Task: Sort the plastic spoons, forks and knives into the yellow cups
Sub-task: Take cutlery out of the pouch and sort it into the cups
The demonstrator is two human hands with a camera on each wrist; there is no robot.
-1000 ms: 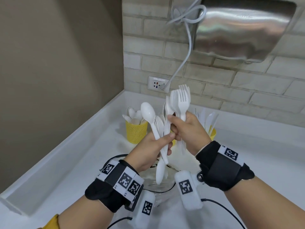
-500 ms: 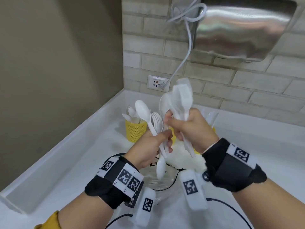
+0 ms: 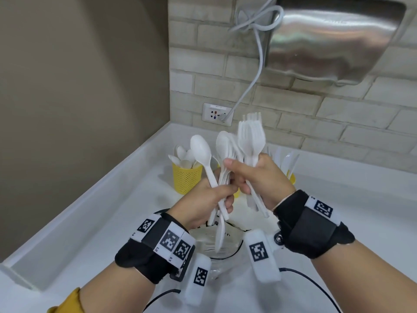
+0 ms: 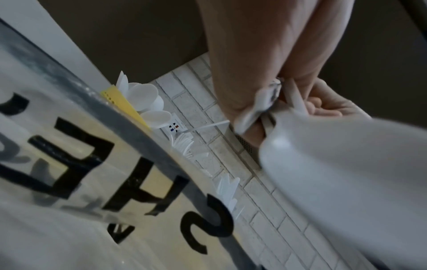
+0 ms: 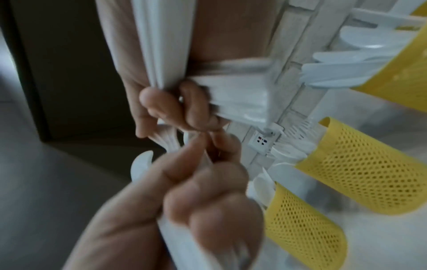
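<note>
Both hands are raised together above a glass bowl. My left hand grips a mixed bundle of white plastic cutlery by the handles, with a spoon standing up at its left. My right hand grips several forks, tines up, and its thumb reaches onto the left hand's bundle. In the right wrist view, right fingers curl round fork handles above the left hand. Three yellow mesh cups stand behind: one with spoons, one with forks, one with knives.
The white counter has a raised rim on the left and a brick wall behind. A wall socket holds a grey cable running up to a steel dryer. Black cables trail from my wrist bands near the front edge.
The right hand rocked its forks toward the left hand's bundle and now holds them upright again. Both hands have stayed close together above the bowl.
</note>
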